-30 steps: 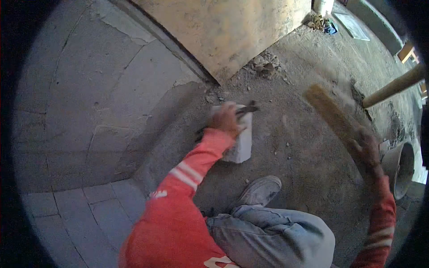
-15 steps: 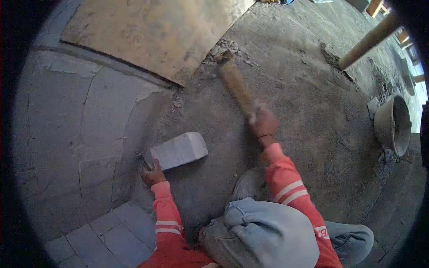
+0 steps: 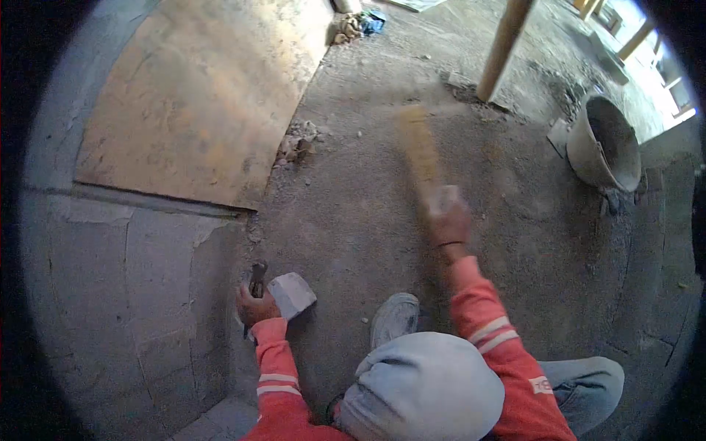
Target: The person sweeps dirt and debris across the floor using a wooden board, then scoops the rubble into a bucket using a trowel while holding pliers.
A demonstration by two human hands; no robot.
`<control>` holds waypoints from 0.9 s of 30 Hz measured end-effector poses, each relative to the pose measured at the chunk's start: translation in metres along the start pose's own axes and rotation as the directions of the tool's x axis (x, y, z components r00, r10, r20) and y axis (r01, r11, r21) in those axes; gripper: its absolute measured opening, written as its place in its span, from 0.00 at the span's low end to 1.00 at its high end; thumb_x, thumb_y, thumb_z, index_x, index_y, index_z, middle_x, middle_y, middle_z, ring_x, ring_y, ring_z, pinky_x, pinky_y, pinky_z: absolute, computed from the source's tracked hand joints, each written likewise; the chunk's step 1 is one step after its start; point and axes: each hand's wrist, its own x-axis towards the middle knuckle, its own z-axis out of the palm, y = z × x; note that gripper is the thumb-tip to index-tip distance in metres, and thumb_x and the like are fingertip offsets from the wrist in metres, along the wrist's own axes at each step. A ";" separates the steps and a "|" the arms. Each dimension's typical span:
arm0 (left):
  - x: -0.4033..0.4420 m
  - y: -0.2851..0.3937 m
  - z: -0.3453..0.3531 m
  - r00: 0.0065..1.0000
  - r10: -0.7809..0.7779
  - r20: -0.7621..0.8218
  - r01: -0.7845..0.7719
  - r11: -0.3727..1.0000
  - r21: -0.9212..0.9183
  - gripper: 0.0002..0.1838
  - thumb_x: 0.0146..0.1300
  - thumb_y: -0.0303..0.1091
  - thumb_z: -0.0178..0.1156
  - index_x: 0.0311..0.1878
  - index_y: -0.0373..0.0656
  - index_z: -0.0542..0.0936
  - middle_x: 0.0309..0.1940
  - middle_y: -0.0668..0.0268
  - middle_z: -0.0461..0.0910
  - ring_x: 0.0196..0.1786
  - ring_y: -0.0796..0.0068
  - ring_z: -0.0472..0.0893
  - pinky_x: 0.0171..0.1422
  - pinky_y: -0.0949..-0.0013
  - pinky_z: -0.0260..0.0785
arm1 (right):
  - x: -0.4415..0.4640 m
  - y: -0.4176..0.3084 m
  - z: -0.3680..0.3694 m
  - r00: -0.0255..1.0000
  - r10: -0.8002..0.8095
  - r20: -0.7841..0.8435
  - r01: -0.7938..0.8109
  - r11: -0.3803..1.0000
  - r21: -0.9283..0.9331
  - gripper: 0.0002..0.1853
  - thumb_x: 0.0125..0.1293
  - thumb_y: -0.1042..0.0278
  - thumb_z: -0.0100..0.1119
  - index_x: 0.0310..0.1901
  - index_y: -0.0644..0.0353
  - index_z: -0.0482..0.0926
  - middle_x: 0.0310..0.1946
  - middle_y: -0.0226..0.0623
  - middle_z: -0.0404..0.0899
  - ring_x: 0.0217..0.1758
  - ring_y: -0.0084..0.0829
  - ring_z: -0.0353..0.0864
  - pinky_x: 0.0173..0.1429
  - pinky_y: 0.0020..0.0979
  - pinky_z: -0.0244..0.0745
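My right hand [image 3: 450, 220] is closed around one end of a yellow-brown length of wood [image 3: 421, 147], smeared by motion and held over the dusty floor. A pale patch shows at the grip, too blurred to name. Low beside the wall, my left hand [image 3: 256, 307] has its fingers wrapped round a dark hand tool [image 3: 257, 278]; its kind is unclear, though a blunt dark head sticks up past the fingers. Touching or just right of that hand, a whitish block [image 3: 293, 295] rests on the floor, its left side partly hidden by the hand.
At left stands a grey block wall [image 3: 147, 272], with a stained board [image 3: 191, 103] beyond it. Rubble [image 3: 298, 143] lies at the board's edge. A bucket [image 3: 604, 143] sits tilted at right, near a wooden post [image 3: 506, 51]. My shoe [image 3: 396, 320] is on the floor.
The view has shifted. My right hand has swung the wood to the right. My left hand now shows the dark tool more plainly, and less of the whitish block is visible beside it.
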 end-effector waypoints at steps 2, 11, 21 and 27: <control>0.003 0.004 0.000 0.990 -0.055 0.132 0.060 0.998 -0.032 0.17 0.53 0.38 0.63 0.44 0.40 0.77 0.43 0.51 0.78 0.48 0.48 0.77 0.50 0.51 0.68 | -0.031 -0.060 0.005 0.977 -0.148 0.156 0.122 0.979 0.163 0.14 0.55 0.59 0.61 0.39 0.57 0.74 0.30 0.49 0.80 0.36 0.53 0.80 0.39 0.48 0.75; 0.000 -0.002 0.004 0.995 -0.054 0.086 0.048 0.997 0.066 0.23 0.53 0.38 0.65 0.52 0.39 0.76 0.50 0.53 0.78 0.52 0.51 0.78 0.55 0.55 0.69 | -0.005 -0.095 0.103 0.975 -0.043 0.220 0.004 0.985 0.175 0.12 0.55 0.60 0.61 0.37 0.56 0.74 0.35 0.51 0.80 0.39 0.56 0.79 0.42 0.50 0.74; 0.003 0.008 -0.006 1.000 0.008 0.023 -0.009 0.997 0.078 0.21 0.53 0.38 0.64 0.48 0.38 0.76 0.46 0.51 0.77 0.49 0.49 0.77 0.50 0.53 0.68 | 0.093 0.095 -0.029 0.946 0.133 -0.296 -0.146 0.989 -0.025 0.17 0.47 0.58 0.67 0.37 0.54 0.77 0.35 0.47 0.81 0.42 0.52 0.80 0.45 0.46 0.75; 0.006 0.000 -0.004 0.997 -0.012 0.079 0.017 0.998 -0.061 0.17 0.53 0.37 0.64 0.44 0.38 0.76 0.42 0.52 0.78 0.46 0.48 0.77 0.48 0.52 0.68 | 0.082 0.159 -0.085 0.824 0.337 -0.455 -0.386 0.922 -0.016 0.18 0.47 0.55 0.68 0.38 0.54 0.77 0.35 0.44 0.81 0.40 0.51 0.80 0.45 0.47 0.74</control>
